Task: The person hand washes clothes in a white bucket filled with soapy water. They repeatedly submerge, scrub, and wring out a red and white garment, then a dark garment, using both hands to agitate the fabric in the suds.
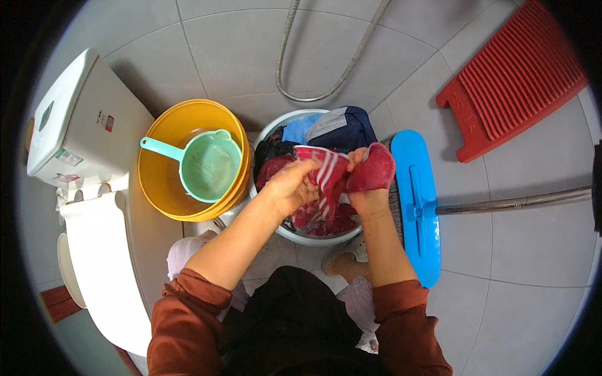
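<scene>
A wet red garment with white stripes point(333, 175) is held up over a pale round basin point(310, 241). My left hand point(292, 187) pinches its striped part between thumb and fingers. Part of the same red cloth drapes over the back of my right hand point(362, 188), whose fingertips grip it near the striped part. The lower end of the garment hangs into the basin. Inside the basin lie more clothes: a navy and grey piece point(345, 128), a light blue cloth point(299, 129) and dark fabric point(272, 144). Some water shows around the red cloth.
Left of the basin stands a yellow bucket point(157, 183) holding a mint-green dipper point(211, 164). A white toilet point(103, 263) is farther left. On the right are a blue flat mop head point(415, 211) and a red washboard point(512, 89). A metal shower hose point(305, 99) hangs behind.
</scene>
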`<state>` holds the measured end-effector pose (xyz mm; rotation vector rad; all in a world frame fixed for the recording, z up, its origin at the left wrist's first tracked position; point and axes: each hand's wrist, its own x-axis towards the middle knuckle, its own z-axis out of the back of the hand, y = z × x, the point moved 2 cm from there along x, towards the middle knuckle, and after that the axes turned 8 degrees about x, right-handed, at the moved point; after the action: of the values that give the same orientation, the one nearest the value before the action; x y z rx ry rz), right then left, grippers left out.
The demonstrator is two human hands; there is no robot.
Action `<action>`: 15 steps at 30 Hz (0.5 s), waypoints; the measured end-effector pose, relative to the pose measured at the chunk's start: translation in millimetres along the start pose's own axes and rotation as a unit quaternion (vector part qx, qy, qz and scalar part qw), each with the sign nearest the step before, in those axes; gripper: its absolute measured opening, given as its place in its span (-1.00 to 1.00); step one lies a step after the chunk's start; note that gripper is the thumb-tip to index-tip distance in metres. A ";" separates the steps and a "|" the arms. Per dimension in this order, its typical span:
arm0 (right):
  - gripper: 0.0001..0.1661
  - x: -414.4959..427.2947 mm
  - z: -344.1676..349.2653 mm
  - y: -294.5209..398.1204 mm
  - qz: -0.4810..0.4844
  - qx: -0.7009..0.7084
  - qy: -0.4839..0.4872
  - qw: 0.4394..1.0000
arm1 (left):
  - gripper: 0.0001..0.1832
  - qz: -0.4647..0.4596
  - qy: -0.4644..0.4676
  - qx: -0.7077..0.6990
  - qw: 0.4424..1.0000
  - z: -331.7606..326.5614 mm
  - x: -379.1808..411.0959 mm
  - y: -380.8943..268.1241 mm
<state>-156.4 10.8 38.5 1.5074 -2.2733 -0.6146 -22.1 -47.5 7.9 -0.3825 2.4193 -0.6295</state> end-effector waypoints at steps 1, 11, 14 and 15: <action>-0.83 -1.2 3.5 2.7 0.003 -0.043 -0.051 0.998 | -0.84 0.022 -0.034 -0.040 0.998 6.5 4.8 -1.5; -0.63 -12.1 19.8 17.9 -0.103 0.049 -0.153 0.982 | -0.77 -0.066 -0.023 -0.111 0.991 -5.3 -8.4 -33.7; -0.47 -17.4 0.7 21.1 -0.076 -0.110 -0.079 0.988 | -0.76 -0.057 0.008 -0.132 0.990 -14.9 -12.4 -32.8; -0.40 -21.7 -3.5 13.0 -0.061 -0.249 -0.051 0.965 | -0.78 -0.052 0.039 -0.128 0.990 -18.7 -11.3 -30.8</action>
<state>-156.5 34.7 47.4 1.3862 -1.8995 -1.2190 -21.2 -62.4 42.6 -0.6033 2.5763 -0.3829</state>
